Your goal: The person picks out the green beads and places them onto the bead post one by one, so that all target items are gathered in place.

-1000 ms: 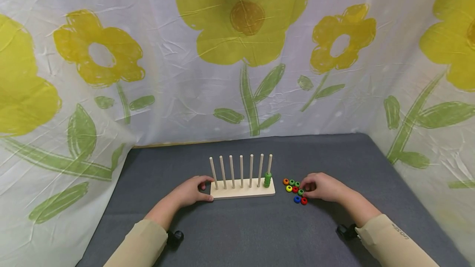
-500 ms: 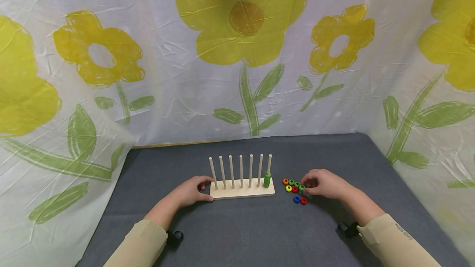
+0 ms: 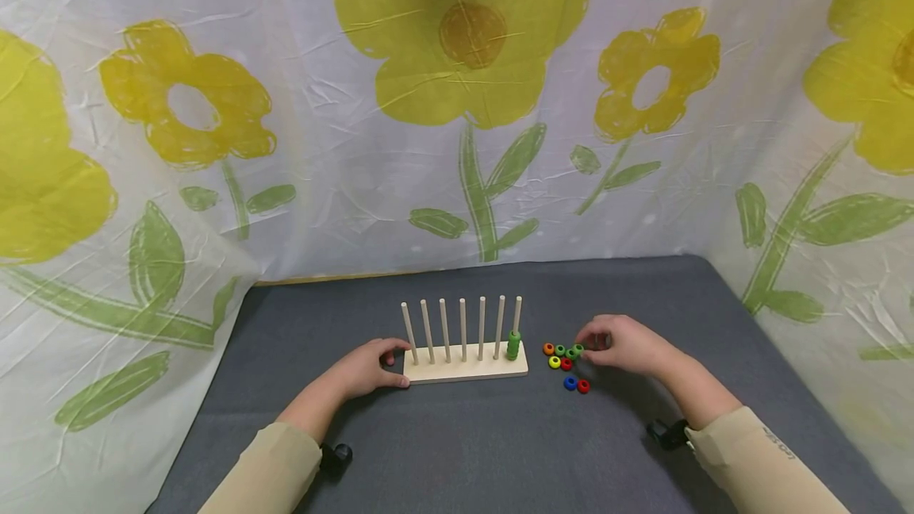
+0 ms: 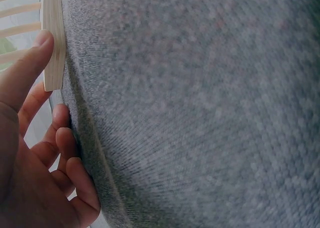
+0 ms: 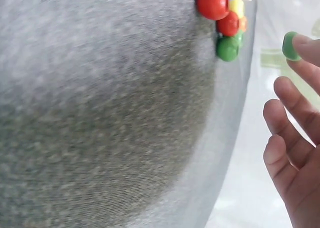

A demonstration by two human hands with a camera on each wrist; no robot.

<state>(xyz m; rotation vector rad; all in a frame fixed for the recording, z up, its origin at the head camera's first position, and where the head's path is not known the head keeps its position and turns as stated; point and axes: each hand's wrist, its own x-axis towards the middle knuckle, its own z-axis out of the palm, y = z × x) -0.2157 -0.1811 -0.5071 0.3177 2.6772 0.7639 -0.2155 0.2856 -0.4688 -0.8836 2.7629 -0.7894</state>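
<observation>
A pale wooden base (image 3: 464,371) with several upright pegs stands at the middle of the table. Its rightmost peg carries stacked green beads (image 3: 513,346). My left hand (image 3: 371,366) holds the left end of this base, thumb on the front edge (image 4: 56,48) in the left wrist view. Over the loose beads, my right hand (image 3: 621,343) pinches a green bead (image 5: 290,46) between thumb and index finger; the other fingers are spread loosely. In the head view this green bead (image 3: 578,349) shows at the fingertips, beside two more green beads (image 3: 571,354).
Around the right hand lie loose beads: orange (image 3: 548,349), yellow (image 3: 554,362), red (image 3: 566,364), blue (image 3: 570,383) and another red one (image 3: 584,386). Dark grey cloth (image 3: 457,443) covers the table. A flower-printed curtain (image 3: 328,181) closes off the back and sides.
My right hand has taken a green bead from the group and moved it away from me, toward the back of the pile. The left hand keeps its place on the wooden base.
</observation>
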